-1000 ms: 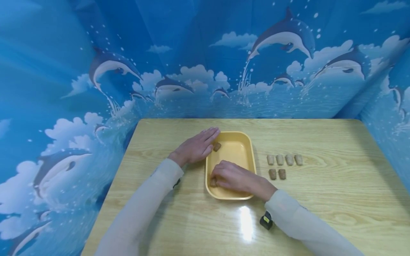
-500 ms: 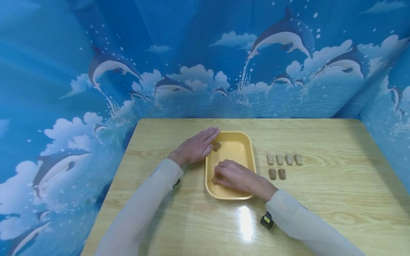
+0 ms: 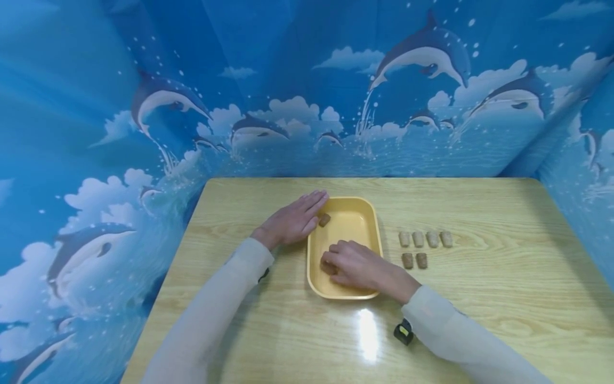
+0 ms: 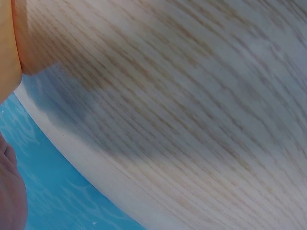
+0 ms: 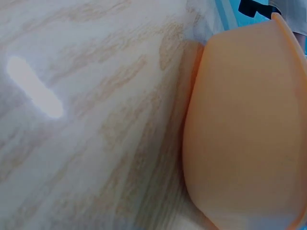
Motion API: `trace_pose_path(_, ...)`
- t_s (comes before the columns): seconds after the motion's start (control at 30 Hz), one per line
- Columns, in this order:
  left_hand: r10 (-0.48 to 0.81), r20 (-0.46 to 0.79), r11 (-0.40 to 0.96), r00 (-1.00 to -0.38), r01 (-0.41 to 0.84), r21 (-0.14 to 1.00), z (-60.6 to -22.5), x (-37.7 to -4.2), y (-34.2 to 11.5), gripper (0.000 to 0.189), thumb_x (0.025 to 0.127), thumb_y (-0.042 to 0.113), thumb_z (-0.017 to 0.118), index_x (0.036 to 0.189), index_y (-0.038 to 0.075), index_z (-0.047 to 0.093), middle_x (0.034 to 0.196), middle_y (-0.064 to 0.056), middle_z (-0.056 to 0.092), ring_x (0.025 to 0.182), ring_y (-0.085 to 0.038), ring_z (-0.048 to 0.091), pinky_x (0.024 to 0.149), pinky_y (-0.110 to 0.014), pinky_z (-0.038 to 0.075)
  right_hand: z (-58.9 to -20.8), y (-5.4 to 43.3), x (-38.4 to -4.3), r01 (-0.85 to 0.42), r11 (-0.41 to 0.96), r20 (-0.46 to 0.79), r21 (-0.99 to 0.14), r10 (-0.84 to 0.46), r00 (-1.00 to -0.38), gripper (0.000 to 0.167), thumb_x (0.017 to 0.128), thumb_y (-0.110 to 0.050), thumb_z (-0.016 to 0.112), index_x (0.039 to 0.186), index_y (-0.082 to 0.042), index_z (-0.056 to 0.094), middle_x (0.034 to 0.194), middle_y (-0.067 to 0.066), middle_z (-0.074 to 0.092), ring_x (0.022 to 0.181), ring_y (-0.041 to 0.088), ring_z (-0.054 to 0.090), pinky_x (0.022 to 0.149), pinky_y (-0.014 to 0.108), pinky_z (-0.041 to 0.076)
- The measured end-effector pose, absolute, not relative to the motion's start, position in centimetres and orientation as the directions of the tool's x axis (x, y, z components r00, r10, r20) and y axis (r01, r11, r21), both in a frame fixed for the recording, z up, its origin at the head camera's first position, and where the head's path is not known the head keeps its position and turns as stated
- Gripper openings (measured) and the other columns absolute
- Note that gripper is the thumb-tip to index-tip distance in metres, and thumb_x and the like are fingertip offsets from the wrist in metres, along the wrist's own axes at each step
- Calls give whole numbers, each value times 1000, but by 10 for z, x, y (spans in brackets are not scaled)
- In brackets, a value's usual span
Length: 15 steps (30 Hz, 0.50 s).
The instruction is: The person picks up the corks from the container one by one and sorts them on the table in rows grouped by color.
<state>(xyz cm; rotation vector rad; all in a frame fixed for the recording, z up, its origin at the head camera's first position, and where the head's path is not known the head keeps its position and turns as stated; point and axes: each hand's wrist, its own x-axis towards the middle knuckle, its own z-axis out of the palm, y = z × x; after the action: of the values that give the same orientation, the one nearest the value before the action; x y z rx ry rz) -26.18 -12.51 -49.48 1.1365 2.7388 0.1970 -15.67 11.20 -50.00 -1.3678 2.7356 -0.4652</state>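
My left hand (image 3: pixel 290 220) lies with straight fingers along the left rim of a yellow tray (image 3: pixel 379 229). Close to its thumb, inside the tray, sits a small brown cork-like plug (image 3: pixel 324 220). My right hand (image 3: pixel 355 265) reaches over the tray's right rim, low over its floor, and its curled fingers hold another brown plug (image 3: pixel 328 268), partly hidden by them. In the left wrist view, part of a hand (image 4: pixel 12 191) shows at the left edge. The right wrist view shows the tray's outer wall (image 5: pixel 244 124) but not the fingers.
Right of the tray, several pale tapered plugs (image 3: pixel 418 239) stand in a row on the wooden table (image 3: pixel 499 298). Two darker plugs (image 3: pixel 414 261) are below them. A blue dolphin-print sheet (image 3: pixel 297 69) hangs behind the table and at its sides.
My right hand, with the brown plug at its fingertips, has shifted slightly right and away from the tray's near left corner. My left hand has stayed put.
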Motion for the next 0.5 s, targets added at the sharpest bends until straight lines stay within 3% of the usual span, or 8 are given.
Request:
trace_pose_path(0.2, 710, -112, 702, -695, 689, 180, -495, -262, -125, 66, 117, 31, 26, 177, 18, 3, 186, 1, 3, 172, -18, 5, 141, -32, 8, -498, 116, -156, -779, 553, 105, -294, -792, -602, 18, 93, -13, 80, 111, -14, 77, 99, -3, 69, 90, 15, 63, 86, 33, 61)
trace_pose_path(0.5, 719, -103, 693, -687, 697, 183, -493, -262, -125, 66, 116, 33, 23, 177, 17, 3, 186, -1, 4, 172, -19, 5, 141, -33, 7, -496, 118, -155, -740, 592, 74, -320, -763, -642, 20, 91, -27, 85, 105, -19, 72, 101, -5, 68, 93, 13, 62, 89, 33, 61)
